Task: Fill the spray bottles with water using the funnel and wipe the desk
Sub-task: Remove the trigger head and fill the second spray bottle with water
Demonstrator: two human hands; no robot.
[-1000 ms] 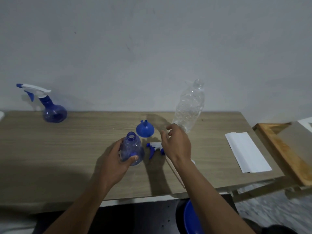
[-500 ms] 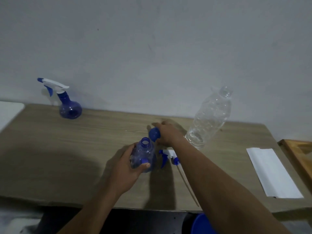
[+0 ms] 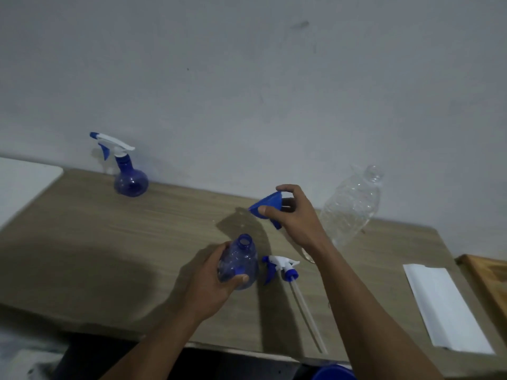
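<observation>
My left hand [image 3: 210, 281] grips an uncapped blue spray bottle [image 3: 240, 260] that stands on the wooden desk [image 3: 137, 242], its mouth open upward. My right hand [image 3: 295, 215] holds a blue funnel [image 3: 264, 205] in the air, tilted, above and to the right of that bottle's mouth. The bottle's white and blue trigger head [image 3: 281, 267] with its long tube lies on the desk just right of the bottle. A second blue spray bottle [image 3: 127, 174], trigger head fitted, stands at the back left by the wall. A clear plastic water bottle [image 3: 352, 204] stands behind my right hand.
A folded white cloth or paper [image 3: 444, 305] lies on the desk's right side. A wooden frame [image 3: 488, 278] adjoins the right edge. A white surface [image 3: 24, 182] sits at the far left. A blue round object [image 3: 333, 373] shows below the desk's front edge.
My right hand took hold of the funnel on the desk and has lifted it into the air. My left hand stays on the uncapped bottle. The view has shifted.
</observation>
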